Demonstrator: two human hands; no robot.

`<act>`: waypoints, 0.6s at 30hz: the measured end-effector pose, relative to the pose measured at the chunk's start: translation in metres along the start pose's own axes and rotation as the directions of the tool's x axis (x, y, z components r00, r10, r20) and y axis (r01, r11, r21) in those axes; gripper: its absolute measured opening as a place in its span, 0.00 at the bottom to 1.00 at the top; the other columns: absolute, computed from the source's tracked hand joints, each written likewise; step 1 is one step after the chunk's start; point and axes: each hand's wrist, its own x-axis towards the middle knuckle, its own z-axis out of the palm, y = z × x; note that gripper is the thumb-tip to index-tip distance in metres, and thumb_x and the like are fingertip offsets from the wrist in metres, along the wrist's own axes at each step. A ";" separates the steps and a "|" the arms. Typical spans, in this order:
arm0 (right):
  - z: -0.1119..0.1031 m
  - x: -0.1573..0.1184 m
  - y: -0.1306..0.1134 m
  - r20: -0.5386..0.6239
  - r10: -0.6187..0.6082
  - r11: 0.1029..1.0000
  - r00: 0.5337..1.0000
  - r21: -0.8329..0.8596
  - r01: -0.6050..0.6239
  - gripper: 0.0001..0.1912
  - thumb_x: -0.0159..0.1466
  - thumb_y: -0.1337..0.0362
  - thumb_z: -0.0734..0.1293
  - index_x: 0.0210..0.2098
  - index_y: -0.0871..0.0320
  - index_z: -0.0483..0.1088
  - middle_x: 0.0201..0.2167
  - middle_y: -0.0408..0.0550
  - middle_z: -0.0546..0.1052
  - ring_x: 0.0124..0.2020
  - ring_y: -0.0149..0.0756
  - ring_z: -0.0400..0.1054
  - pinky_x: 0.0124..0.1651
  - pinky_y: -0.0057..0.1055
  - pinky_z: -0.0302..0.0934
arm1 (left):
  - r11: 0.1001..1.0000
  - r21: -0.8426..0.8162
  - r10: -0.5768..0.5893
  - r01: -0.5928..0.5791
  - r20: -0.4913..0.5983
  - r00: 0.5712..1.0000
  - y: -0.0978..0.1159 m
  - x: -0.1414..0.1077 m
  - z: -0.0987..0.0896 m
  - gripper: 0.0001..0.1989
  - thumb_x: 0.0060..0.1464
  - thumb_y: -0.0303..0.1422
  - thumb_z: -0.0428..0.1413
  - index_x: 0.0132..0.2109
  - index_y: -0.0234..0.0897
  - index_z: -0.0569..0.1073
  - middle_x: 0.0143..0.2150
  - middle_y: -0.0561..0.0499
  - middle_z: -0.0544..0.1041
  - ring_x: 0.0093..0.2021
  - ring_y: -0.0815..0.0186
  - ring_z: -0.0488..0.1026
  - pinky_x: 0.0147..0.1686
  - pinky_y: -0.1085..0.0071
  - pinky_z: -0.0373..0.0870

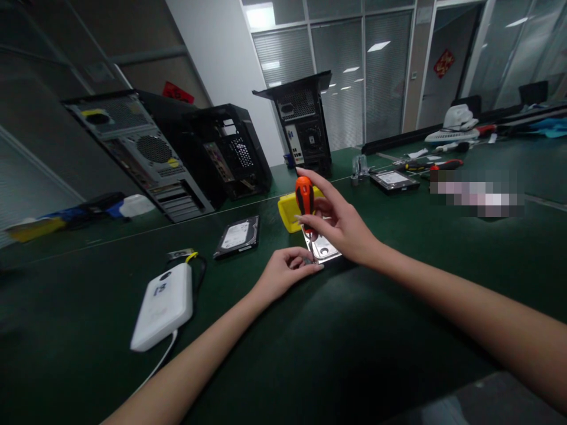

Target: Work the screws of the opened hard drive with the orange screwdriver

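My right hand (334, 221) is closed around the orange and black handle of a screwdriver (305, 196). The screwdriver stands nearly upright, its shaft pointing down at the left end of a silver hard drive (325, 249). That drive lies on the green table, partly covered by my right hand. With curled fingers and thumb, my left hand (290, 268) grips the drive's near left corner, close to the screwdriver's tip. Whether the tip sits in a screw is too small to tell. Right behind the drive is a yellow plastic case (289, 213), partly hidden by the screwdriver and my right hand.
Another hard drive (239, 236) lies left of my hands, and one more drive (394, 180) sits farther right. A white power bank (163, 307) with a cable is at the left. Computer cases (146, 147) stand behind. Tools, including pliers (436, 166), lie at the back right.
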 end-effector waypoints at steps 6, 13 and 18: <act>0.000 -0.001 -0.001 0.002 -0.007 1.000 1.000 0.001 0.007 0.34 0.65 0.64 0.61 0.68 0.46 0.44 0.44 0.48 0.71 0.37 0.33 0.69 0.38 0.32 0.69 | 0.999 -0.041 0.002 -0.002 0.016 1.000 0.002 -0.001 0.000 0.18 0.47 0.45 0.61 0.36 0.34 0.77 0.20 0.60 0.56 0.23 0.71 0.55 0.28 0.74 0.55; 0.001 -0.001 -0.001 0.009 -0.003 1.000 1.000 -0.018 0.003 0.35 0.65 0.64 0.61 0.68 0.45 0.42 0.45 0.48 0.71 0.35 0.32 0.69 0.35 0.30 0.69 | 1.000 -0.026 0.018 -0.017 0.010 1.000 -0.002 0.001 0.002 0.19 0.47 0.46 0.61 0.37 0.34 0.78 0.21 0.59 0.55 0.23 0.71 0.54 0.27 0.74 0.55; 0.001 0.000 0.003 -0.016 0.019 1.000 1.000 0.024 -0.019 0.37 0.64 0.65 0.62 0.68 0.46 0.42 0.43 0.48 0.73 0.31 0.31 0.68 0.31 0.28 0.67 | 0.999 -0.034 0.007 -0.007 0.015 1.000 -0.001 0.001 0.001 0.19 0.47 0.46 0.62 0.38 0.33 0.78 0.20 0.60 0.56 0.23 0.71 0.55 0.28 0.74 0.56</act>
